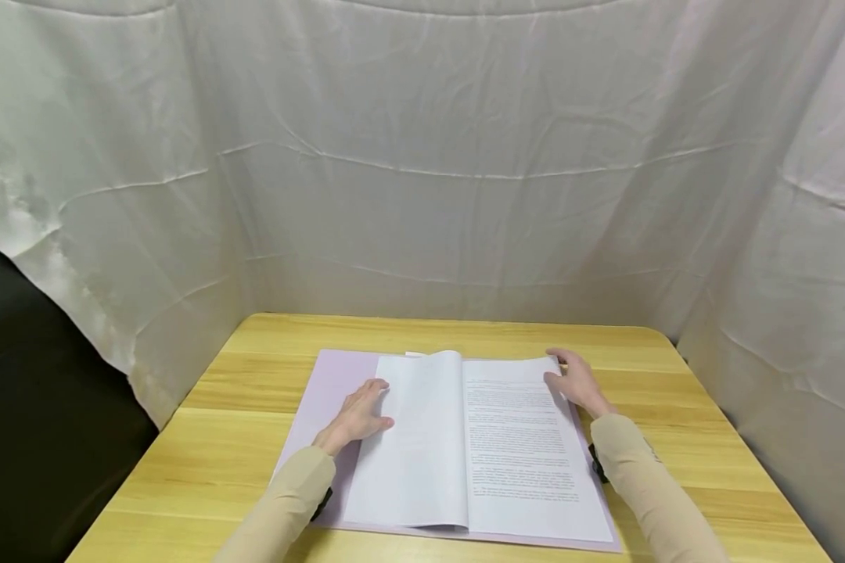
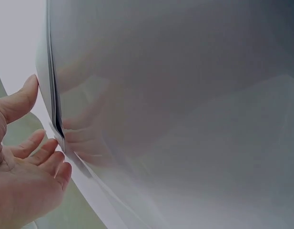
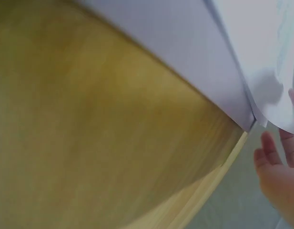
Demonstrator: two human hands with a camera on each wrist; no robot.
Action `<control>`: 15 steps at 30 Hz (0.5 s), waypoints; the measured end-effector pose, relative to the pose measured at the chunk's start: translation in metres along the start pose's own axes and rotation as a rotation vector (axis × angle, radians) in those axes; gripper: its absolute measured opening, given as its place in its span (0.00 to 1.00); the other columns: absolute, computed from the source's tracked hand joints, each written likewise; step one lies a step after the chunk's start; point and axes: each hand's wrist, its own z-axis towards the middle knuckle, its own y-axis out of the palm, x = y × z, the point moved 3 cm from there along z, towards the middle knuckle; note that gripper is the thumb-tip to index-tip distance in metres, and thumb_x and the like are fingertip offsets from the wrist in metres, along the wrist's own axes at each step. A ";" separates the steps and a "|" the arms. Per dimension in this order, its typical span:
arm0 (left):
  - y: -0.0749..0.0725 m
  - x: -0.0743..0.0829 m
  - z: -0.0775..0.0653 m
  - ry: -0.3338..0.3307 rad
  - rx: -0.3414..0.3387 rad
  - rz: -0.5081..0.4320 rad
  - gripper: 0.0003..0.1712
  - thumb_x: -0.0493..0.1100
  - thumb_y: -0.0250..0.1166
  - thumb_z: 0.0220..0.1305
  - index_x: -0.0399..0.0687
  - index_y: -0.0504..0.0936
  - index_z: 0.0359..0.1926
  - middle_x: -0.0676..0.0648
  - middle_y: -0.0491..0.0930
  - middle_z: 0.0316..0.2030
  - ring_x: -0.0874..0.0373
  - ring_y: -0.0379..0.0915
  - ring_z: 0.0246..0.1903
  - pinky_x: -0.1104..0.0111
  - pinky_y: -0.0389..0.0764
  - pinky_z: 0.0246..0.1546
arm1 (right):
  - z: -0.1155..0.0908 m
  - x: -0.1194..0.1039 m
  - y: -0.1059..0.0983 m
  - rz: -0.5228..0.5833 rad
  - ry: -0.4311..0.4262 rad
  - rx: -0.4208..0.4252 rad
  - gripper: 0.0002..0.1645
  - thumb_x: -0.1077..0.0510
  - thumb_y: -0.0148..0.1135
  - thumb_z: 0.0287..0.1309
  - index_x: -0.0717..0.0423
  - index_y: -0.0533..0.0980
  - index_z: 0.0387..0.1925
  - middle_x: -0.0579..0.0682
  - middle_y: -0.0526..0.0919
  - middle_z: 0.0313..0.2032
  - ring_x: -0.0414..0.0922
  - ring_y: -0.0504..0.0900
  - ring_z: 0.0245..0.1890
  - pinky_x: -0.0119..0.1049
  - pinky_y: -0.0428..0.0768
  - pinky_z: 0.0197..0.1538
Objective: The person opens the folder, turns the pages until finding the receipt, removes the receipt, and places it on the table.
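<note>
A lilac folder (image 1: 345, 379) lies spread on the table with white pages inside. Its left-hand page (image 1: 415, 446) looks blank and curves up toward the middle; in the left wrist view a glossy sheet (image 2: 185, 143) reflects fingers. Lines of small print cover the right-hand page (image 1: 517, 438). My left hand (image 1: 355, 418) rests at the outer edge of the blank page, thumb and fingers spread, fingertips right at the sheet edges. At the far right corner of the printed page, my right hand (image 1: 576, 383) pinches the paper, and that corner curls up in the right wrist view.
The wooden table (image 1: 218, 438) extends on both sides of the folder. Pale grey curtains (image 1: 465, 219) hang behind and beside it. A dark area (image 1: 35, 407) shows at the far left. Beige sleeves cover both forearms, with a dark band at each wrist.
</note>
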 end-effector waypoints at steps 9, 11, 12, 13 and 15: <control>0.000 0.002 0.000 0.009 -0.057 -0.051 0.39 0.37 0.67 0.65 0.33 0.61 0.73 0.31 0.61 0.74 0.33 0.54 0.74 0.39 0.54 0.75 | -0.003 -0.001 -0.006 0.044 0.071 0.075 0.23 0.58 0.61 0.66 0.73 0.76 0.55 0.67 0.83 0.40 0.50 0.77 0.35 0.34 0.73 0.37; 0.000 0.002 0.000 0.017 -0.070 -0.054 0.39 0.37 0.66 0.66 0.33 0.60 0.73 0.31 0.60 0.74 0.33 0.54 0.74 0.40 0.54 0.76 | -0.004 -0.001 -0.006 0.040 0.073 0.069 0.23 0.54 0.60 0.69 0.71 0.78 0.52 0.65 0.84 0.40 0.47 0.77 0.35 0.31 0.71 0.36; 0.000 0.002 0.000 0.022 -0.078 -0.053 0.39 0.37 0.66 0.66 0.33 0.60 0.73 0.31 0.59 0.74 0.33 0.53 0.75 0.40 0.54 0.76 | -0.006 -0.001 -0.006 0.043 0.070 0.053 0.24 0.51 0.59 0.70 0.70 0.79 0.52 0.65 0.84 0.40 0.47 0.77 0.35 0.31 0.72 0.36; 0.000 0.002 -0.001 0.029 -0.083 -0.057 0.39 0.37 0.65 0.66 0.33 0.60 0.73 0.31 0.59 0.74 0.33 0.53 0.75 0.40 0.54 0.76 | -0.007 -0.001 -0.006 0.048 0.063 0.028 0.26 0.50 0.59 0.71 0.70 0.78 0.53 0.65 0.85 0.41 0.46 0.79 0.35 0.31 0.73 0.36; 0.000 0.001 -0.001 0.045 -0.099 -0.063 0.39 0.38 0.64 0.67 0.32 0.59 0.73 0.31 0.58 0.74 0.33 0.52 0.75 0.40 0.54 0.76 | -0.010 -0.002 -0.006 0.085 0.054 -0.042 0.29 0.46 0.58 0.71 0.68 0.76 0.58 0.65 0.85 0.46 0.44 0.81 0.37 0.31 0.76 0.38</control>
